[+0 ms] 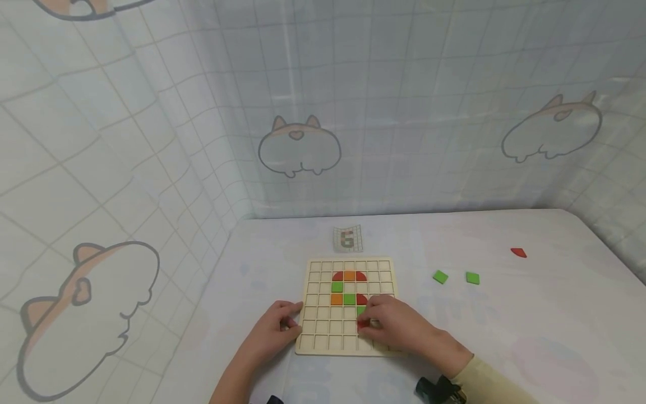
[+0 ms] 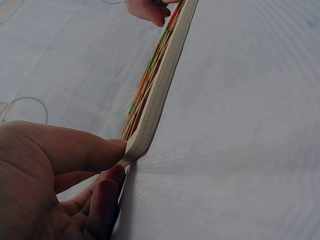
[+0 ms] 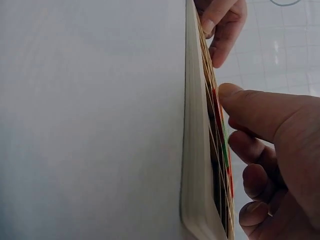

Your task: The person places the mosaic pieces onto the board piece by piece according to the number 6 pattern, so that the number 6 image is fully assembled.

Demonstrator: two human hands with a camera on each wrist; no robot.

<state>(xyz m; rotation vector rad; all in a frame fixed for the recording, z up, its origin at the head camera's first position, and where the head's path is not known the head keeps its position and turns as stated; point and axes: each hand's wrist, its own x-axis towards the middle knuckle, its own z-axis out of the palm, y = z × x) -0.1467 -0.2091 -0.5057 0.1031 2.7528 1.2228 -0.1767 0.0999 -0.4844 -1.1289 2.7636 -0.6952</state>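
From here, the left hand (image 1: 272, 332) grips the wooden grid board (image 1: 323, 342) beside it; the right hand (image 1: 396, 324) pinches a red tile (image 1: 360, 325), apparently seating it, needing a light press.

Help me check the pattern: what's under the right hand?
The board is under the right hand; parts of a green piece and the lowest red piece show at its edge. Whatever else lies beneath is covered.

The wooden board (image 1: 323, 328) is pale cream, square-gridded, its square tiles (image 1: 349, 299) green and orange, its quarter-round tiles (image 1: 361, 276) red; the loose square tiles (image 1: 472, 278) are green, the loose quarter-round tile (image 1: 518, 252) red; the whitish backdrop (image 1: 383, 67) bears grey grid lines and orange-eared corgis (image 1: 300, 148)
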